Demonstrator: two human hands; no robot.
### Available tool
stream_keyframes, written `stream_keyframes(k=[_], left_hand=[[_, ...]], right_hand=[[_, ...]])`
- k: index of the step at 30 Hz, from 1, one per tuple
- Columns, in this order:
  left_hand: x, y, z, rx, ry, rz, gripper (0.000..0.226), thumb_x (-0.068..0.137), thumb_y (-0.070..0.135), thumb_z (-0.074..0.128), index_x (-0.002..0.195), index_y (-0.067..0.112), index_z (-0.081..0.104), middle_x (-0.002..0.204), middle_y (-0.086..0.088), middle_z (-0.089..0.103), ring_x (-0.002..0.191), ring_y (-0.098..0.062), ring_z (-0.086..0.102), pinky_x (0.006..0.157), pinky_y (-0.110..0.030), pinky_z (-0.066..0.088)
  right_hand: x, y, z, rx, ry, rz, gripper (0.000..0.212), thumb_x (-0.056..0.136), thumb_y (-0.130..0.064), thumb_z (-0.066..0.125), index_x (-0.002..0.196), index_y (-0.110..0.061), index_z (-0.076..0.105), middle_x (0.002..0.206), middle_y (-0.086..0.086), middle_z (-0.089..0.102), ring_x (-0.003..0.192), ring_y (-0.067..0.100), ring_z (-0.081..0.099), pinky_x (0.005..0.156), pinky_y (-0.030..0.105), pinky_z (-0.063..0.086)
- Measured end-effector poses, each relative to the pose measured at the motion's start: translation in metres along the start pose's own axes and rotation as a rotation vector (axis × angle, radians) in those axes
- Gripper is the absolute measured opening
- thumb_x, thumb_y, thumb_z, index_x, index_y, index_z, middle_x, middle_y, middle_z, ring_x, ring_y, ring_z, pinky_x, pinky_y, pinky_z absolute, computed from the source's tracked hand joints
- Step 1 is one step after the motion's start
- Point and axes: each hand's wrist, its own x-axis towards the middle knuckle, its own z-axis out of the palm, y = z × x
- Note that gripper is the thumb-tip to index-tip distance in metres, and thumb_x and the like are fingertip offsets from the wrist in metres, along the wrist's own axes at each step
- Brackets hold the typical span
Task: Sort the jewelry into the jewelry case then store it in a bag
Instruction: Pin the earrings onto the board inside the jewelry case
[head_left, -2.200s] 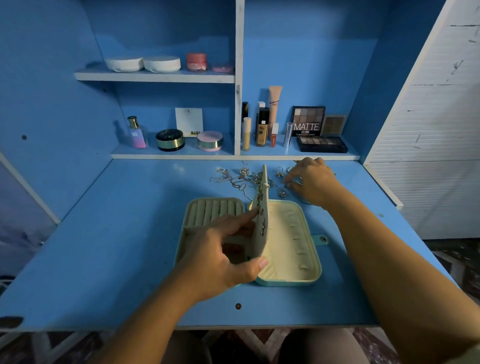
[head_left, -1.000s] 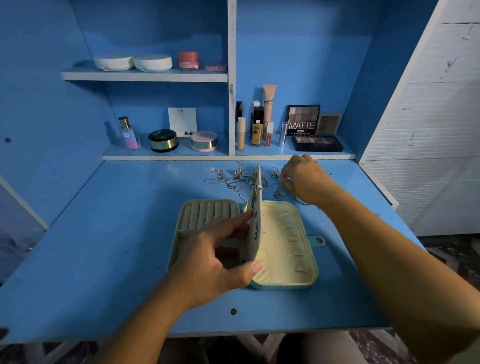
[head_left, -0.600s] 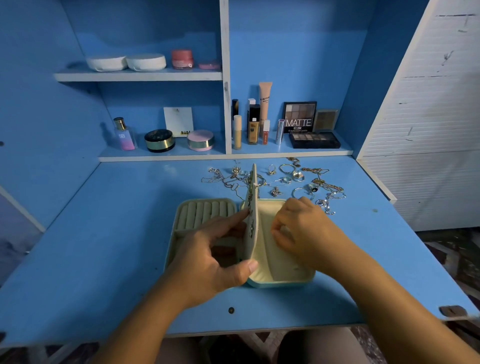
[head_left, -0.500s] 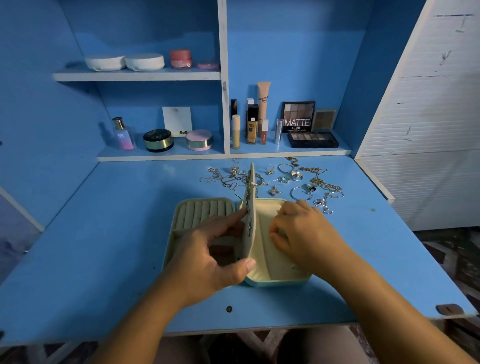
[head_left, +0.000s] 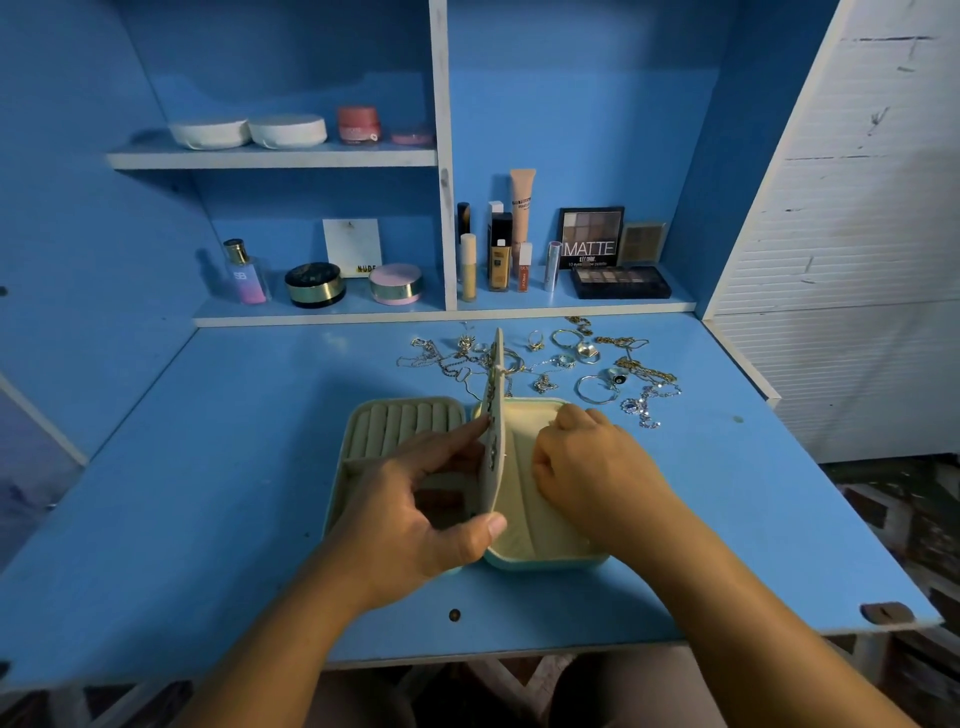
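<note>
Currently the left hand (head_left: 410, 514) pinches the upright divider (head_left: 496, 395) of the jewelry case (head_left: 405, 423); the right hand (head_left: 587, 467) curls its fingers inside it, and whether they hold anything cannot be told.

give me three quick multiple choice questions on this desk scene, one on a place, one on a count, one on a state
1. Where does the loose jewelry lie?
A. on the desk, behind the jewelry case
B. on the floor
C. inside a drawer

2. How many white round containers sit on the top shelf?
A. one
B. two
C. four

3. How is the case's middle flap?
A. lying flat
B. held upright by the left hand
C. detached, lying on the desk

Answers:
1 A: chains and rings are spread on the desk beyond the case.
2 B: two sit side by side, left of a pink jar.
3 B: thumb and fingers pinch the flap, which stands on edge.
</note>
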Motion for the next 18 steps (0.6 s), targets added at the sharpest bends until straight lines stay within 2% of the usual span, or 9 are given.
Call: stream_keyframes(k=[3,5,6,8,10,13,15,18], left_hand=[[0.0,0.0,0.0,0.005,0.001,0.005,0.077,0.063,0.049,0.072,0.136,0.033,0.055,0.12,0.007,0.065,0.113,-0.006,0.062,0.091,-0.021,0.053],[0.0,0.0,0.0,-0.004,0.0,0.005,0.075,0.063,0.048,0.072,0.135,0.034,0.055,0.12,0.007,0.065,0.112,-0.007,0.063,0.088,-0.019,0.053],[0.0,-0.001,0.0,-0.01,-0.002,0.004,0.074,0.063,0.048,0.072,0.134,0.035,0.055,0.119,0.006,0.065,0.111,-0.007,0.063,0.087,-0.018,0.053],[0.0,0.0,0.0,-0.021,-0.005,-0.001,0.074,0.063,0.047,0.073,0.134,0.035,0.056,0.119,0.005,0.065,0.111,-0.008,0.063,0.087,-0.019,0.053],[0.0,0.0,0.0,-0.034,-0.006,-0.003,0.073,0.063,0.046,0.073,0.134,0.035,0.056,0.119,0.005,0.065,0.111,-0.009,0.063,0.086,-0.019,0.053],[0.0,0.0,0.0,-0.025,-0.009,0.008,0.072,0.064,0.046,0.073,0.134,0.035,0.056,0.119,0.005,0.065,0.111,-0.009,0.063,0.087,-0.019,0.053],[0.0,0.0,0.0,-0.016,-0.014,0.011,0.072,0.065,0.047,0.072,0.134,0.036,0.055,0.12,0.005,0.065,0.112,-0.009,0.063,0.088,-0.022,0.054],[0.0,0.001,0.001,-0.022,-0.017,0.02,0.072,0.066,0.047,0.072,0.135,0.034,0.055,0.119,0.005,0.065,0.113,-0.01,0.062,0.087,-0.02,0.053]], right_hand=[[-0.007,0.003,0.009,0.18,0.122,0.001,0.02,0.094,-0.022,0.051,0.094,-0.01,0.066,0.101,0.005,0.054,0.091,0.024,0.054,0.071,0.033,0.044],[-0.014,0.003,0.008,0.398,0.228,0.032,0.009,0.09,-0.021,0.061,0.085,-0.016,0.067,0.09,-0.005,0.051,0.075,0.008,0.052,0.064,0.02,0.043],[-0.017,0.002,0.005,0.525,0.27,0.075,0.007,0.088,-0.02,0.064,0.081,-0.022,0.066,0.086,-0.01,0.05,0.071,0.003,0.05,0.062,0.012,0.039],[-0.021,-0.003,-0.002,0.828,0.294,0.221,0.014,0.088,-0.02,0.066,0.076,-0.026,0.062,0.076,-0.015,0.056,0.067,-0.002,0.051,0.059,0.007,0.038],[-0.022,-0.01,-0.007,1.17,0.274,0.329,0.011,0.087,-0.019,0.066,0.077,-0.022,0.064,0.065,-0.013,0.062,0.059,-0.002,0.052,0.057,0.008,0.041],[-0.022,-0.02,-0.008,1.606,0.208,0.372,0.008,0.083,-0.017,0.065,0.081,-0.009,0.067,0.071,-0.001,0.067,0.068,0.008,0.061,0.065,0.017,0.05],[-0.022,-0.026,-0.006,1.734,0.185,0.371,0.009,0.085,-0.014,0.062,0.083,-0.006,0.066,0.075,0.005,0.068,0.071,0.012,0.062,0.069,0.022,0.053],[-0.02,-0.032,-0.002,1.786,0.187,0.365,0.014,0.084,-0.016,0.061,0.087,-0.003,0.065,0.072,0.001,0.068,0.069,0.011,0.062,0.071,0.025,0.054]])
